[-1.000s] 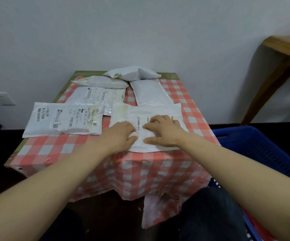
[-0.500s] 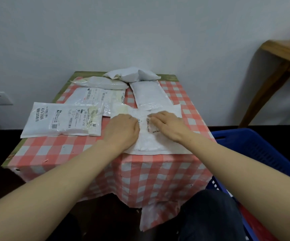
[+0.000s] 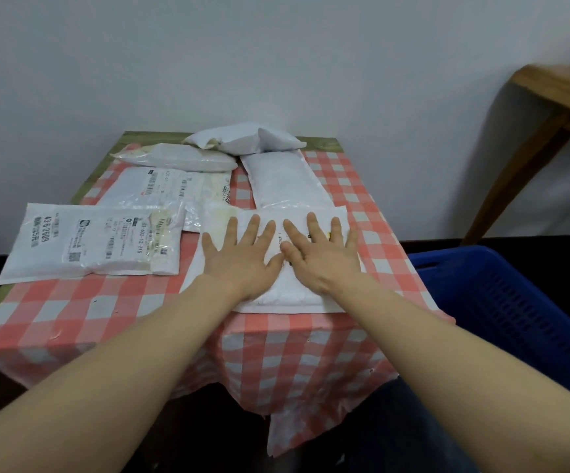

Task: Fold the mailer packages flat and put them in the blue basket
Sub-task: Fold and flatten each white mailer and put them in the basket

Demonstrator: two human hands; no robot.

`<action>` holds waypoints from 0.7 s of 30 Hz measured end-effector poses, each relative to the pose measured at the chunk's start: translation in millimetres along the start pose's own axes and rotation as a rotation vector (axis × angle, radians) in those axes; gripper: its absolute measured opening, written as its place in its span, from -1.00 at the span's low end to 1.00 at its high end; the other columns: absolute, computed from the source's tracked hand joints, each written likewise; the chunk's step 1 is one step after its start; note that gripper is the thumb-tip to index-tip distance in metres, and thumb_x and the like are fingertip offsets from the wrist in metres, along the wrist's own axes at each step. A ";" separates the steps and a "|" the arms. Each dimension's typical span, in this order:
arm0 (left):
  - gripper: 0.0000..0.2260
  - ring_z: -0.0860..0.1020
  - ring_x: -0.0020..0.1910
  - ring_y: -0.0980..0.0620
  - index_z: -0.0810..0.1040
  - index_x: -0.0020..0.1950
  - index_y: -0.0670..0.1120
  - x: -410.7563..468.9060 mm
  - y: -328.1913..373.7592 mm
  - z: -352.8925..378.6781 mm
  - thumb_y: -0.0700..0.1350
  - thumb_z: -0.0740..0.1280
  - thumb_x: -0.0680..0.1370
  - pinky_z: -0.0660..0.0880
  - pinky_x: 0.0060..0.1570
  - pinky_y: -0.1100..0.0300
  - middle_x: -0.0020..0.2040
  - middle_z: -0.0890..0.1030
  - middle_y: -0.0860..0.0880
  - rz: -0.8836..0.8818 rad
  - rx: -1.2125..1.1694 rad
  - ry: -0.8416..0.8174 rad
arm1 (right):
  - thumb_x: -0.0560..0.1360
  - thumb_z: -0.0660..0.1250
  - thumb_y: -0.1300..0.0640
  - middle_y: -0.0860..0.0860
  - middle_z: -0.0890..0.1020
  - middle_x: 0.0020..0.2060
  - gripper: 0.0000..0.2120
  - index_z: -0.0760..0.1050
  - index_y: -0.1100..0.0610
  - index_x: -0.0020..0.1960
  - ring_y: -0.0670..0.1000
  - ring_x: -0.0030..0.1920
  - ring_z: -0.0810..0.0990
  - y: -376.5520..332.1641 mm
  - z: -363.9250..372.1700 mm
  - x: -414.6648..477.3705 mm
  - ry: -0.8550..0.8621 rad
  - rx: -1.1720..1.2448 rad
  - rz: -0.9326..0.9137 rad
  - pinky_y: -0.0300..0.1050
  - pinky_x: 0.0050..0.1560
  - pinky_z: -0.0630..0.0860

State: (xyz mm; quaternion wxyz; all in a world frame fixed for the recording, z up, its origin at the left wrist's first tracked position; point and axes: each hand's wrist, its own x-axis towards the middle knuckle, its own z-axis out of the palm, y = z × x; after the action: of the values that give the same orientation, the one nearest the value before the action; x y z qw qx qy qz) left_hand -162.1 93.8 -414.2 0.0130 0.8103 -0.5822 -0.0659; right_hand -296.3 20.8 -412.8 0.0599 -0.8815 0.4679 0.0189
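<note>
A white padded mailer lies at the near right part of the checked table. My left hand and my right hand both press flat on it, side by side, fingers straight and spread. A labelled white mailer lies to the left of it. Several more white mailers lie further back: a labelled one, a plain flat one, and two puffy ones by the wall. The blue basket stands on the floor to the table's right.
The table stands against a white wall, its red-and-white cloth hanging over the near edge. A wooden table stands at the far right. My dark trouser leg shows below, next to the basket.
My fingers were curled together on the mailer's middle; both hands have slid forward and now lie flat with fingers spread. The mailer looks flatter under them.
</note>
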 end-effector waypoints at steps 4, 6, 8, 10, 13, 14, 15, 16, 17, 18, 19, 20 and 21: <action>-0.45 -0.24 0.53 -0.08 -0.19 0.54 0.15 -0.3 1.6 -0.8 0.25 -0.13 0.59 -0.18 0.42 -0.30 0.57 -0.17 0.10 -0.001 0.015 -0.004 | 0.60 -0.27 -0.21 -0.01 -0.15 0.55 -0.52 -0.22 -0.25 0.51 0.26 0.52 -0.24 0.2 1.1 1.2 -0.006 -0.002 -0.004 0.28 0.46 -0.29; -0.45 -0.22 0.54 -0.08 -0.16 0.55 0.14 0.3 2.0 -0.7 0.25 -0.12 0.60 -0.17 0.42 -0.30 0.57 -0.13 0.09 -0.002 0.017 -0.003 | 0.61 -0.25 -0.20 -0.01 -0.11 0.56 -0.52 -0.19 -0.23 0.52 0.26 0.52 -0.21 -0.1 1.1 1.3 -0.006 -0.005 -0.004 0.27 0.46 -0.27; -0.45 -0.20 0.54 -0.07 -0.15 0.55 0.14 1.0 2.5 -0.4 0.25 -0.11 0.60 -0.16 0.41 -0.30 0.57 -0.10 0.09 -0.002 0.021 -0.001 | 0.62 -0.24 -0.19 0.00 -0.08 0.56 -0.52 -0.16 -0.22 0.53 0.27 0.52 -0.19 -0.5 1.2 1.2 0.003 -0.007 -0.010 0.27 0.46 -0.25; -0.45 -0.19 0.54 -0.07 -0.13 0.55 0.13 1.2 2.6 -0.6 0.24 -0.10 0.60 -0.16 0.41 -0.31 0.57 -0.08 0.09 -0.003 0.023 0.002 | 0.62 -0.22 -0.18 0.01 -0.05 0.56 -0.52 -0.15 -0.21 0.53 0.27 0.52 -0.17 -0.9 0.8 0.7 0.007 -0.010 -0.013 0.26 0.46 -0.23; -0.45 -0.17 0.54 -0.07 -0.13 0.55 0.13 0.9 3.3 -1.4 0.24 -0.10 0.60 -0.15 0.41 -0.31 0.57 -0.06 0.09 -0.005 0.028 0.003 | 0.62 -0.21 -0.18 0.02 -0.03 0.55 -0.51 -0.14 -0.21 0.53 0.27 0.52 -0.16 -0.9 0.1 0.8 0.009 -0.020 -0.011 0.26 0.47 -0.22; -0.45 -0.17 0.54 -0.07 -0.12 0.55 0.13 0.7 3.5 -1.5 0.24 -0.10 0.60 -0.15 0.41 -0.31 0.57 -0.05 0.09 -0.006 0.029 0.004 | 0.62 -0.21 -0.18 0.02 -0.03 0.55 -0.51 -0.14 -0.20 0.53 0.27 0.52 -0.16 -0.9 -0.1 1.0 0.008 -0.022 -0.010 0.26 0.47 -0.22; -0.45 -0.17 0.54 -0.07 -0.12 0.55 0.13 0.5 3.5 -1.6 0.24 -0.10 0.60 -0.15 0.41 -0.31 0.57 -0.04 0.09 -0.006 0.029 0.006 | 0.62 -0.21 -0.18 0.02 -0.02 0.55 -0.51 -0.14 -0.20 0.53 0.27 0.52 -0.15 -1.0 -0.2 1.4 0.007 -0.023 -0.010 0.26 0.47 -0.21; -0.45 -0.16 0.54 -0.07 -0.11 0.55 0.13 0.4 3.6 -1.7 0.24 -0.10 0.60 -0.15 0.41 -0.31 0.57 -0.03 0.09 -0.006 0.029 0.009 | 0.62 -0.21 -0.18 0.02 -0.02 0.55 -0.51 -0.14 -0.20 0.53 0.27 0.52 -0.15 -1.1 -0.5 1.5 0.004 -0.026 -0.010 0.26 0.47 -0.21; -0.45 -0.15 0.54 -0.07 -0.10 0.55 0.13 0.4 3.9 -1.6 0.24 -0.09 0.60 -0.15 0.41 -0.31 0.57 -0.02 0.09 -0.006 0.028 0.012 | 0.62 -0.21 -0.18 0.02 -0.02 0.55 -0.51 -0.14 -0.20 0.53 0.27 0.52 -0.15 -1.3 -0.6 1.5 0.000 -0.028 -0.010 0.26 0.47 -0.21; -0.45 -0.15 0.54 -0.07 -0.09 0.55 0.13 0.4 3.8 -1.6 0.24 -0.09 0.60 -0.15 0.41 -0.31 0.57 -0.01 0.09 -0.007 0.028 0.015 | 0.62 -0.21 -0.18 0.02 -0.02 0.55 -0.51 -0.14 -0.20 0.53 0.27 0.52 -0.15 -1.6 -0.7 1.7 -0.002 -0.028 -0.011 0.26 0.47 -0.21; -0.46 -0.14 0.54 -0.07 -0.08 0.55 0.13 0.5 4.2 -1.7 0.24 -0.09 0.60 -0.14 0.41 -0.31 0.57 0.00 0.09 -0.007 0.025 0.016 | 0.62 -0.21 -0.18 0.02 -0.02 0.55 -0.51 -0.13 -0.20 0.53 0.27 0.52 -0.15 -1.4 -1.0 1.7 -0.003 -0.029 -0.011 0.26 0.47 -0.20; -0.46 -0.14 0.54 -0.07 -0.08 0.55 0.13 0.4 4.4 -1.9 0.24 -0.08 0.60 -0.14 0.40 -0.31 0.56 0.01 0.09 -0.007 0.024 0.015 | 0.62 -0.21 -0.17 0.01 -0.01 0.55 -0.51 -0.13 -0.20 0.53 0.27 0.52 -0.14 -1.4 -1.2 1.6 -0.002 -0.030 -0.010 0.26 0.47 -0.20; -0.46 -0.13 0.54 -0.08 -0.07 0.55 0.12 0.7 4.5 -2.1 0.24 -0.08 0.60 -0.14 0.41 -0.32 0.56 0.01 0.09 -0.008 0.025 0.014 | 0.62 -0.21 -0.17 0.01 -0.01 0.55 -0.52 -0.13 -0.20 0.53 0.27 0.52 -0.14 -1.3 -1.1 1.8 0.001 -0.032 -0.010 0.26 0.47 -0.19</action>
State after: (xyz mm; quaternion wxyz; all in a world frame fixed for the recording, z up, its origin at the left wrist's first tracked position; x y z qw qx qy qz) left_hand -165.8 91.7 -411.8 0.0068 0.8131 -0.5797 -0.0531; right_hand -294.2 19.9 -411.7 0.0455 -0.8847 0.4632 0.0260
